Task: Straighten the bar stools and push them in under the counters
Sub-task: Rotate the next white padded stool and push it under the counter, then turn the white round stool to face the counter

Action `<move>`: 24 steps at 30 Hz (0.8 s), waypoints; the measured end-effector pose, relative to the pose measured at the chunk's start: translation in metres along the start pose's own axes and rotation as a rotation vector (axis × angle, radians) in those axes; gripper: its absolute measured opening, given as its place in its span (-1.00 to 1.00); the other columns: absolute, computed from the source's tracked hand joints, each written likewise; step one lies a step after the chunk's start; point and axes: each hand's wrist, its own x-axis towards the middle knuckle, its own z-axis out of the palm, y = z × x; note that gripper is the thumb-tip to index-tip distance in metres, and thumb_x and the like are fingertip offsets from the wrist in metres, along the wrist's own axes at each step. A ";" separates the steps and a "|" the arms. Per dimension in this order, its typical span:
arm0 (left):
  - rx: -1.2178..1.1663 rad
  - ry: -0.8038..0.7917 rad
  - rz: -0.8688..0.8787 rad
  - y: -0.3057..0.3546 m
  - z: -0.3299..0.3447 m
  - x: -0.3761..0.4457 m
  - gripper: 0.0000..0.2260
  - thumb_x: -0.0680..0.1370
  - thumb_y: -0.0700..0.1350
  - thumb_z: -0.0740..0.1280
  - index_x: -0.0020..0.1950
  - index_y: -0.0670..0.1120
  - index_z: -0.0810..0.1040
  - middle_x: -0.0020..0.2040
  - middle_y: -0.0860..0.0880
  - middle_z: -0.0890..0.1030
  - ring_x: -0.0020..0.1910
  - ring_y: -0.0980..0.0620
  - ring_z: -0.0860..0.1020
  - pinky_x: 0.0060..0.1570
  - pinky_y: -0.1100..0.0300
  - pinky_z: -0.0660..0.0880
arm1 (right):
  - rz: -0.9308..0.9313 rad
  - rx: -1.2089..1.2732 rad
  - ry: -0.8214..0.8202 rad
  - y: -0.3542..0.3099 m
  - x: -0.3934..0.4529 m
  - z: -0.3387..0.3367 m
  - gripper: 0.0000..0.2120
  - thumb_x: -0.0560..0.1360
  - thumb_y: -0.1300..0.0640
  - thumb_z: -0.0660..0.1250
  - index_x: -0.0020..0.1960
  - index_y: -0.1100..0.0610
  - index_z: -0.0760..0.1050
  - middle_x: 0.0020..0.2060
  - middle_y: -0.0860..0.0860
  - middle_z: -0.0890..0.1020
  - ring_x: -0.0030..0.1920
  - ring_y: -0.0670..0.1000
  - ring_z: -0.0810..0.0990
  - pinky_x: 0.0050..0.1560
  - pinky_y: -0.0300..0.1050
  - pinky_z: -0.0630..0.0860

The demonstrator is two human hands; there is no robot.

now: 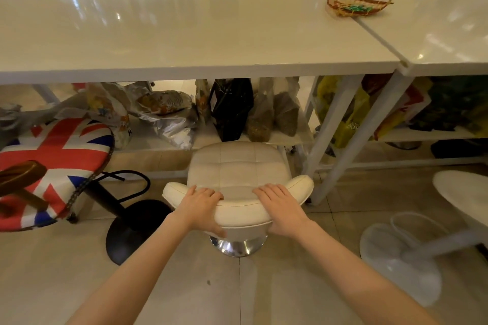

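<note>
Left hand: the left hand (pixel 202 204) lies over the curved backrest (pixel 239 208) of the cream stool (pixel 237 174), fingers on top of the rim, thumb down its near face, gripping it.
Right hand: the right hand (pixel 281 207) grips the same backrest at the 3 o'clock side of the left one, fingers draped over the top edge; the two hands are apart, with bare padding between them.
Cream stool: at the centre of view, its quilted seat pointing toward 12 o'clock, the seat's far edge near the lower shelf (pixel 286 137); its chrome base (pixel 237 245) stands on the tiled floor (pixel 184 285).
Surface: a long white surface (pixel 184 37) spans the view at 12 o'clock of the stool, above it; a second white surface (pixel 443 34) adjoins at 2 o'clock.
Shelf contents: bags, among them a black bag (pixel 232 108), stand on the lower shelf beyond the seat.
Flag stool: a stool with a flag-print seat (pixel 55 166) and black base (pixel 132 229) stands at 9 o'clock, just beside the cream stool.
White stool: a white stool (pixel 462 192) sits at 3 o'clock, cut off by the frame edge.
Small basket: a woven basket (pixel 356 4) rests on the long surface at 1 o'clock.
</note>
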 end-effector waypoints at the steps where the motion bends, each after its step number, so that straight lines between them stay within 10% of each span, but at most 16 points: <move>1: -0.020 -0.008 -0.011 0.006 -0.003 0.001 -0.12 0.21 0.42 0.35 0.39 -0.01 0.27 0.35 0.02 0.38 0.36 0.00 0.29 0.43 -0.10 0.00 | 0.014 0.044 0.001 0.000 -0.002 -0.004 -0.07 0.17 0.06 0.54 0.44 0.18 0.19 0.36 0.11 0.37 0.37 0.13 0.30 0.43 0.03 0.15; 10: -0.163 0.262 0.267 0.112 -0.047 0.041 0.16 0.08 0.64 -0.14 0.52 -0.05 0.04 0.53 -0.04 0.11 0.47 -0.01 0.12 0.43 0.00 0.06 | 0.215 0.164 0.213 0.052 -0.062 -0.039 -0.01 0.23 -0.16 0.51 0.49 0.13 0.11 0.42 0.07 0.31 0.44 0.07 0.22 0.47 0.01 0.11; 24: -0.140 0.260 0.636 0.416 -0.073 0.117 -0.09 0.39 0.39 0.24 0.52 -0.08 -0.02 0.53 -0.07 0.10 0.49 -0.01 0.09 0.45 0.05 0.06 | 0.705 0.094 0.291 0.221 -0.324 -0.097 0.00 0.28 -0.12 0.50 0.52 0.11 0.01 0.46 0.05 0.23 0.47 0.06 0.14 0.44 -0.09 0.02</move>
